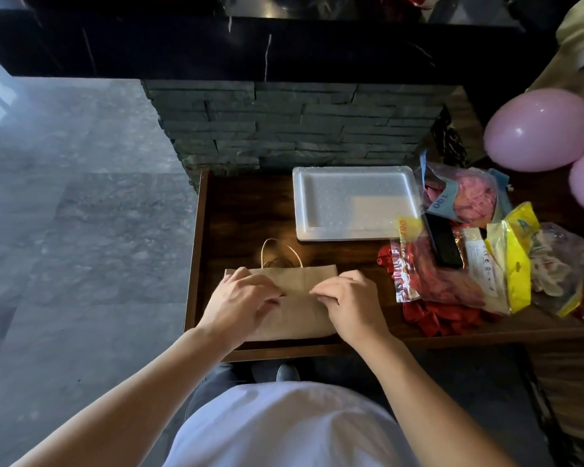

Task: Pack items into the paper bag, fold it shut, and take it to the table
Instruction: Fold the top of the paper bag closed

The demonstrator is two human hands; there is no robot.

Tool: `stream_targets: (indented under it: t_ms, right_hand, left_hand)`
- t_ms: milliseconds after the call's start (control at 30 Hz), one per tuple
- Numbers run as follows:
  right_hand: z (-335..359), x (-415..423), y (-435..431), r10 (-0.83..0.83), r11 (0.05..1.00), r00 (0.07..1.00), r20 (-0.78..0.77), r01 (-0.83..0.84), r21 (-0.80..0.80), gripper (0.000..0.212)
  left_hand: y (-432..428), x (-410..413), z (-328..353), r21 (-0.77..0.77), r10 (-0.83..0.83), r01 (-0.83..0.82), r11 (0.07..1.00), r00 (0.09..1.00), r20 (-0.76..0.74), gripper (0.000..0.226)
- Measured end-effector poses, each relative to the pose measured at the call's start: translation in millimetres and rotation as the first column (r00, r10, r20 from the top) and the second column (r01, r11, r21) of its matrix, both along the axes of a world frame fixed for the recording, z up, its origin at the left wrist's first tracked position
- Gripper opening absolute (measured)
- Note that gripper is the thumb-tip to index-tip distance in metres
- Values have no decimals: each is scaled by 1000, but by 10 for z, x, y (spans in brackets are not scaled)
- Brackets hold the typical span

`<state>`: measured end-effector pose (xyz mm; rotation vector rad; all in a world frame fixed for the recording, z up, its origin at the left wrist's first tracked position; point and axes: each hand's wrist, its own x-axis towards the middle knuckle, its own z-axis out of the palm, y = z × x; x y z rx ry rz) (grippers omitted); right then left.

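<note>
Bag lies flat on the tabletop, long axis left-right; left hand and right hand fingers pinch its fold, equally near.

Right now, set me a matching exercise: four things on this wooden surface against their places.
1. brown paper bag
2. white foam tray
3. black rectangular device
4. pink round balloon

A. far right, above the packets
B. under both hands
C. lying on the balloon packets
D. behind the bag, near the stone wall

Pairs: 1-B, 2-D, 3-C, 4-A
</note>
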<state>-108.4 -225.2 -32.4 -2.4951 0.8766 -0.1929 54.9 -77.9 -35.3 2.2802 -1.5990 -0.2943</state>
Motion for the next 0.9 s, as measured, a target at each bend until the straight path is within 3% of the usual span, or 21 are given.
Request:
stream_targets:
  t_ms: [300,400,533,700,900]
  right_hand:
    - [-66,446,100,228,969,971,-69,-233,-82,15]
    - [-144,368,-29,192,980,981,-28,-193,-49,12]
    - [-253,104,-355,52,995,998,23,-53,84,9]
    - [-395,-19,-500,-74,938,997,35,57,342,11]
    - [-469,-156,-530,-55,777,997,49,12,630,32]
  left_hand:
    - [-182,96,-180,-7,-1,0,1000,990,-139,14]
    - [-16,197,-230,-14,95,-97,995,990,-107,10]
    - [307,394,-384,-34,301,-319,947,922,-244,9]
    - [487,464,-506,75,469,-518,852,693,-547,26]
    - [561,403,-590,102,334,-512,853,386,-860,42]
